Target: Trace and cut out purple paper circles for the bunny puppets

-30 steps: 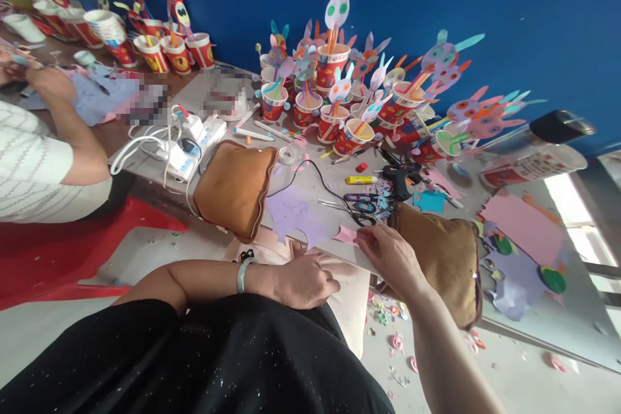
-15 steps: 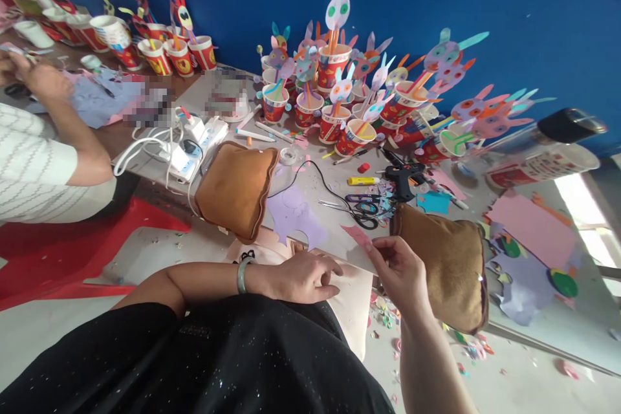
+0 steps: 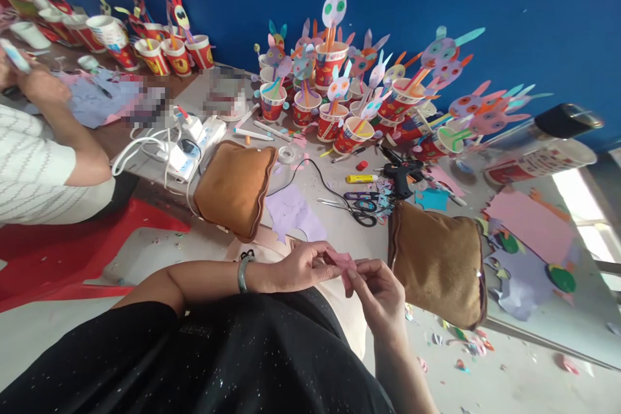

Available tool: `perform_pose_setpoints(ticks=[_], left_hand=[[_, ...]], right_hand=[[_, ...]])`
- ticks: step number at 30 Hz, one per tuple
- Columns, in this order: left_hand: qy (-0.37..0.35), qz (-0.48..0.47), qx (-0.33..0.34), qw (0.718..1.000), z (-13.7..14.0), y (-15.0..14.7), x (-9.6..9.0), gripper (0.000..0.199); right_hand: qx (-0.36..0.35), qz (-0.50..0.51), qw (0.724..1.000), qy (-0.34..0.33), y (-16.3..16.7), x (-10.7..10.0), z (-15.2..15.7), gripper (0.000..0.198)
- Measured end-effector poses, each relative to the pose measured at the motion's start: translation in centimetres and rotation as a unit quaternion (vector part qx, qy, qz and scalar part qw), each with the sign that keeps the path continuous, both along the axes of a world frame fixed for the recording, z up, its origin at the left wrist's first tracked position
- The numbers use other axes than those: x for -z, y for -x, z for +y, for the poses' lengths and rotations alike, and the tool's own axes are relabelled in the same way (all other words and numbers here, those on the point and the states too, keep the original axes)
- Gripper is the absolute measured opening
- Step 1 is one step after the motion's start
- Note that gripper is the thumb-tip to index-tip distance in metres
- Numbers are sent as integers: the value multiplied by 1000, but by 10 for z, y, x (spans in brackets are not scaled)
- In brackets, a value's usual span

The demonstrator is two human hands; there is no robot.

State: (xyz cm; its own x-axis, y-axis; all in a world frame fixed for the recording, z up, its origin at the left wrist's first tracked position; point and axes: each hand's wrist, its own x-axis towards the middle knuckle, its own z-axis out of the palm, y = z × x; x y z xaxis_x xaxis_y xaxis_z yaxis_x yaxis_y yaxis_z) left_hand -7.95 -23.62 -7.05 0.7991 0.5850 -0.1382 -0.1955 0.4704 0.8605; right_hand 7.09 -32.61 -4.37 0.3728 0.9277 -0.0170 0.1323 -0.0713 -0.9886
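Note:
A small piece of pink paper (image 3: 343,261) is pinched between my two hands, just off the table's front edge. My left hand (image 3: 303,266), with a bangle at its wrist, grips the paper's left end between thumb and fingers. At the other end, the thumb and fingertips of my right hand (image 3: 381,294) close on it. A purple paper sheet (image 3: 295,212) with cut-out edges lies on the table beyond my left hand. Black-handled scissors (image 3: 363,213) rest farther back, beside a purple-handled cutter (image 3: 361,196) and a yellow glue stick or marker (image 3: 361,178).
Two brown cushions (image 3: 236,187) (image 3: 436,265) sit at the table edge on both sides. Several red paper cups (image 3: 332,121) with paper rabbits stand behind. A black glue gun (image 3: 402,178), a power strip (image 3: 187,152) and a clear bottle (image 3: 524,132) are around. Another person's hand (image 3: 43,85) works at left.
My right hand has brought the pink paper left and down toward me. My left hand has risen slightly and taken hold of the paper's other end.

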Motion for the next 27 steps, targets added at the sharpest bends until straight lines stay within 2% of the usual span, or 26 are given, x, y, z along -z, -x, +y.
perform_pose_setpoints(ticks=[6, 9, 12, 15, 19, 22, 27], left_hand=[[-19, 11, -12, 1000, 0, 0, 6, 28], [-47, 65, -17, 997, 2, 4, 4, 25], [-85, 68, 23, 994, 4, 8, -5, 16], [-139, 68, 59, 986, 6, 11, -14, 10], [-224, 113, 76, 965, 7, 12, -16, 7], [-258, 130, 99, 952, 6, 13, -13, 8], [-244, 114, 143, 952, 5, 13, -8, 8]], right_hand=[[-27, -37, 999, -3, 1, -5, 2, 23], [9, -134, 991, -4, -16, -4, 9, 27], [69, -319, 945, 20, -41, -1, 23, 30], [40, -475, 878, 39, -65, 6, 39, 35], [14, -587, 805, 90, -79, 15, 57, 39], [-17, -618, 779, 107, -80, 17, 64, 37], [-58, -630, 764, 123, -84, 10, 64, 28]])
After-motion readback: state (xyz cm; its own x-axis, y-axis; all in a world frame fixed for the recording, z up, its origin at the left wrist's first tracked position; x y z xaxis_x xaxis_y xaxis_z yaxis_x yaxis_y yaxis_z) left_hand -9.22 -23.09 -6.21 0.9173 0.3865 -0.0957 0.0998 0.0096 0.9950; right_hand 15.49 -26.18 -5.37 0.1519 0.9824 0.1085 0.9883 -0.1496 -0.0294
